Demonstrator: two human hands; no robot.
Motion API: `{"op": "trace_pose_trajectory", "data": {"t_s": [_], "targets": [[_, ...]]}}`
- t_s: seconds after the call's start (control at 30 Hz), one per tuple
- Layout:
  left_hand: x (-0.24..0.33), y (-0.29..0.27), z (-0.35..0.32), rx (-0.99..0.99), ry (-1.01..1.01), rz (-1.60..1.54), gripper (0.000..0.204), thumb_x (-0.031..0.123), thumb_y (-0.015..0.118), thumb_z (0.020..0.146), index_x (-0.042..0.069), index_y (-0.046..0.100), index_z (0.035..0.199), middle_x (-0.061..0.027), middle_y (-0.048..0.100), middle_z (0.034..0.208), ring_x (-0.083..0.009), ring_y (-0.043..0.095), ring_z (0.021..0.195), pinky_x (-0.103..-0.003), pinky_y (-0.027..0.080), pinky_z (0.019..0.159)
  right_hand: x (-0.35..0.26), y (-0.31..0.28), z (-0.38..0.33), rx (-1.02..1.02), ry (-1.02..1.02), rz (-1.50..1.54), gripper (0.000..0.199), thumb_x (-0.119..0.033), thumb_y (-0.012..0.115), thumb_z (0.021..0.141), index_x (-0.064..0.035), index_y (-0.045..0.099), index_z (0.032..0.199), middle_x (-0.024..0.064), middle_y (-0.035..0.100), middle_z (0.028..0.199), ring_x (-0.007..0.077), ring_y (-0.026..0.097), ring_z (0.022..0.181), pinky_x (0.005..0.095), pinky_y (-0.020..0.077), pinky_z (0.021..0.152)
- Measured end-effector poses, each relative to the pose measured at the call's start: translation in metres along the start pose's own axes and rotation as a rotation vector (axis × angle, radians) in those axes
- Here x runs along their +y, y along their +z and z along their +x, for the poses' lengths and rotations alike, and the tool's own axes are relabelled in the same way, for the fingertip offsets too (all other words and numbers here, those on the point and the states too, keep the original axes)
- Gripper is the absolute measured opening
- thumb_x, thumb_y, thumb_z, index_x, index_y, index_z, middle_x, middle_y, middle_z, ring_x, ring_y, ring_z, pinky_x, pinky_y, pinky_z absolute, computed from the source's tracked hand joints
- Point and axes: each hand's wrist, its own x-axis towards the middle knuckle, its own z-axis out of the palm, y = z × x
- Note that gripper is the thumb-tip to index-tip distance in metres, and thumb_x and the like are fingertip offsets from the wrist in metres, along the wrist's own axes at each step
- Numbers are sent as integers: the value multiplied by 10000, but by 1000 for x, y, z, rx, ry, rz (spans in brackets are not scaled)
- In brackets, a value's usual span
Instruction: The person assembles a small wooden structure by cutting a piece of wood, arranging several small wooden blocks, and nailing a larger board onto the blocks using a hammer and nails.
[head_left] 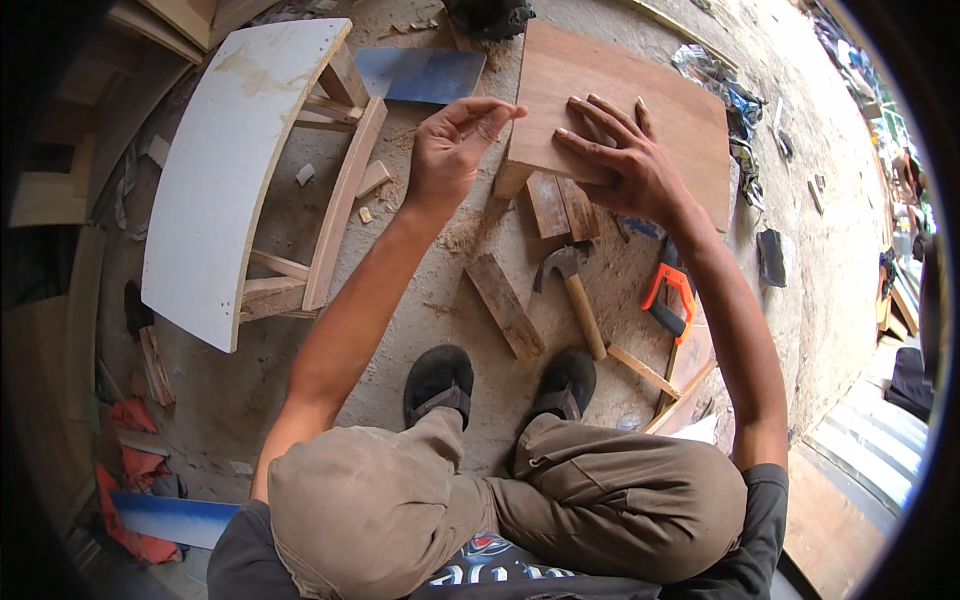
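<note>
**Both hands at the brown board on the workshop floor**

Far to the left of the left hand, a white curved panel point(235, 170) lies across a light wooden frame point(335, 200), with small wood offcuts scattered on the dusty concrete floor point(400, 300) between frame and hand. The left hand point(450, 150) is raised just beside the left edge of the brown plywood board point(620, 110), fingers and thumb drawn together in a narrow pinch; whether anything small sits between the fingertips cannot be told. Just beyond this hand lies a blue-grey sheet piece point(420, 75).

The board itself sits ahead of the person, resting on short wood blocks point(560, 205) that show under its near edge. The right hand point(615, 155) lies flat on the board near that edge, fingers spread wide, pressing on its surface and holding nothing.

Below the right hand, toward the person's sandalled feet, a wooden block point(505, 305) and a claw hammer point(572, 285) lie near each other on the floor. Right of the hammer, beside the right forearm, lies a hand saw with an orange handle point(670, 295).
</note>
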Motion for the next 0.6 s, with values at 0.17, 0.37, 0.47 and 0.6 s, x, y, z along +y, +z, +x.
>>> {"op": "trace_pose_trajectory", "data": {"t_s": [0.17,0.37,0.47,0.6], "targets": [[-10,6,-2,34,-26,71,148,55,759,872,59,767,1020,-55,737,1023,-96,658,910,-245,520,847,2,3,-1,2,-9,2,812,-261,827,681,-419,528,1419,38,404,1562,282,354,1456,709,181,1154],[-13,5,-2,1,137,349,145,48,782,838,45,781,982,-49,746,942,-107,667,885,-251,538,785,2,3,-1,-3,-2,-14,817,-282,825,688,-431,512,1428,18,386,1574,270,343,1463,707,174,1160],[-14,4,-1,-14,277,502,149,57,787,827,51,784,976,-53,749,893,-128,678,872,-271,533,781,4,6,-2,5,-4,-12,813,-292,828,692,-440,509,1426,15,381,1577,263,339,1466,705,166,1166],[-14,4,-1,-40,397,622,147,69,793,810,66,786,956,-55,748,868,-169,689,852,-301,526,786,5,8,-3,-7,5,-31,814,-302,833,692,-447,508,1424,13,380,1578,261,335,1468,704,161,1170]]}}
